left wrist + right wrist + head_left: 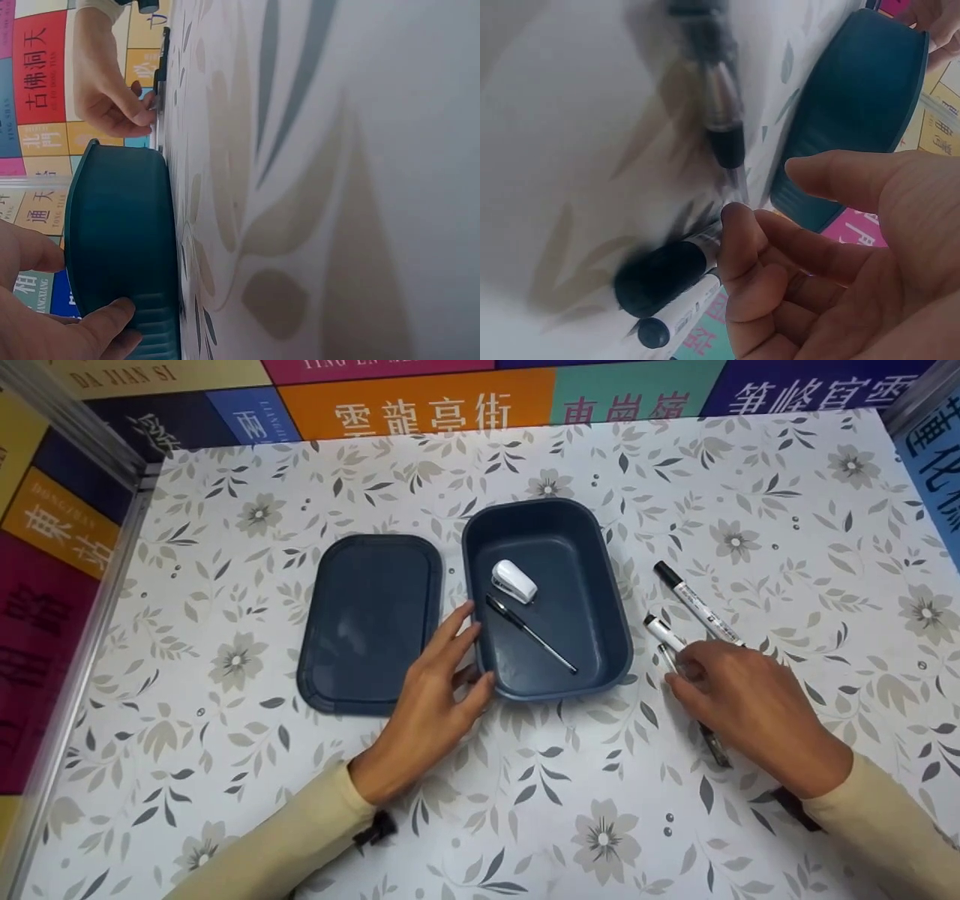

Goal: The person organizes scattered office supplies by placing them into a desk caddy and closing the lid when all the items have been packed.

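My left hand touches the left side of a dark blue open box with its fingertips and thumb. Inside lie a white stapler and a black pen. At the right, my right hand is over a clear pen, its fingers bent beside it. In the right wrist view the thumb stands apart from the fingers, and the pen runs behind the index finger. Two white markers, one partly under the hand and one with a black cap, lie alongside.
The box's dark blue lid lies flat to the left of the box. A white tablecloth with grey flowers and leaves covers the table. Colourful panels with printed characters stand along the back and sides.
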The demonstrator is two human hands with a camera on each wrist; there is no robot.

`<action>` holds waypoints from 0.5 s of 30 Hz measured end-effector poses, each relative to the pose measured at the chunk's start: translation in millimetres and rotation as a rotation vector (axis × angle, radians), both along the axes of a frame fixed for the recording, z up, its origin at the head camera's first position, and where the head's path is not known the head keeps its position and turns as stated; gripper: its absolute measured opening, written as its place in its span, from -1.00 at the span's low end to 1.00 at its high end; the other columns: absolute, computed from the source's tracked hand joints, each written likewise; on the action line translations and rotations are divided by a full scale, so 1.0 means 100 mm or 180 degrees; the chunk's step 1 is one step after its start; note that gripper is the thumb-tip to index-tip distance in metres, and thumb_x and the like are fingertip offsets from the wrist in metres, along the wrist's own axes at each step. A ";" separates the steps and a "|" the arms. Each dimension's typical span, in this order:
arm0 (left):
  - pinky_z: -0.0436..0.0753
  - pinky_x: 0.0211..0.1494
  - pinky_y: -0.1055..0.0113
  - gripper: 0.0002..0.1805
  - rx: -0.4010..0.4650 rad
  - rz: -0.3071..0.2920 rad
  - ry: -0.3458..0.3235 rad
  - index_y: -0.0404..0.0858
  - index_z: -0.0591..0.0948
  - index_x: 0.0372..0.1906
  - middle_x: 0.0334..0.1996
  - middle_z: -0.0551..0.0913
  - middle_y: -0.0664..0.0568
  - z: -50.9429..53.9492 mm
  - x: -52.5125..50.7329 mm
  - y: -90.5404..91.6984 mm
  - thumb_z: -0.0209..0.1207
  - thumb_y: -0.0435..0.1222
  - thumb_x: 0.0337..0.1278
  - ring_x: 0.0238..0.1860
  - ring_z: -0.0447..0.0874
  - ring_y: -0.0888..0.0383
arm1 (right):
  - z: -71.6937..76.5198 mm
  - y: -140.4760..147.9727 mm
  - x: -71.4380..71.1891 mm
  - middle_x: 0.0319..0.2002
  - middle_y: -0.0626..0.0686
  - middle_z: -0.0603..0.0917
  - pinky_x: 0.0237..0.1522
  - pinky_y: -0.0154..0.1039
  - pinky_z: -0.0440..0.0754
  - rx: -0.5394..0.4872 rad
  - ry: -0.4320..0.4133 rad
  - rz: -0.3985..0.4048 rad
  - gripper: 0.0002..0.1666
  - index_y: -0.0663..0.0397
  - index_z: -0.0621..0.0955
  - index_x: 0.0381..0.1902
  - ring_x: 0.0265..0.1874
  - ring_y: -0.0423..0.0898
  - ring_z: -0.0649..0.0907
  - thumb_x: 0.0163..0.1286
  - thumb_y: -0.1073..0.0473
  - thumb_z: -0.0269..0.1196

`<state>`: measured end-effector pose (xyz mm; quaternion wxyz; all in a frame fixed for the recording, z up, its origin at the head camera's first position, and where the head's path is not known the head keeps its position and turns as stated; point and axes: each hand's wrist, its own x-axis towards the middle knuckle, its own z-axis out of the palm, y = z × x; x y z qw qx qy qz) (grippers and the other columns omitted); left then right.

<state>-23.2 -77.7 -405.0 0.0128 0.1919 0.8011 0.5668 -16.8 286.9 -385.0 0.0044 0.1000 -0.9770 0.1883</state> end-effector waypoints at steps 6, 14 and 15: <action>0.73 0.36 0.26 -0.35 0.0027 0.0001 0.0006 -0.56 0.39 0.58 0.76 0.13 -0.16 -0.01 0.00 0.00 0.25 -0.49 0.50 0.65 0.31 0.04 | -0.02 0.01 0.04 -0.39 0.04 0.76 -0.53 0.05 0.59 -0.0019 0.0026 -0.0026 -0.91 0.11 0.74 -0.30 -0.43 0.08 0.70 0.41 0.21 0.40; 0.73 0.36 0.27 -0.36 0.0043 0.0003 0.0023 -0.56 0.40 0.57 0.75 0.14 -0.18 0.00 -0.01 0.01 0.25 -0.50 0.49 0.65 0.33 -0.03 | -0.05 -0.01 0.10 -0.47 -0.08 0.57 -0.60 -0.15 0.35 0.0077 0.0080 0.0001 -0.73 -0.07 0.56 -0.45 -0.53 -0.05 0.49 0.38 0.25 0.42; 0.73 0.36 0.27 -0.36 0.0023 0.0007 0.0027 -0.56 0.40 0.57 0.75 0.14 -0.18 0.00 -0.01 0.01 0.25 -0.49 0.49 0.65 0.33 -0.03 | -0.06 -0.01 0.10 -0.48 -0.07 0.56 -0.60 -0.15 0.34 0.0088 0.0099 -0.0001 -0.72 -0.07 0.54 -0.46 -0.54 -0.04 0.48 0.37 0.26 0.42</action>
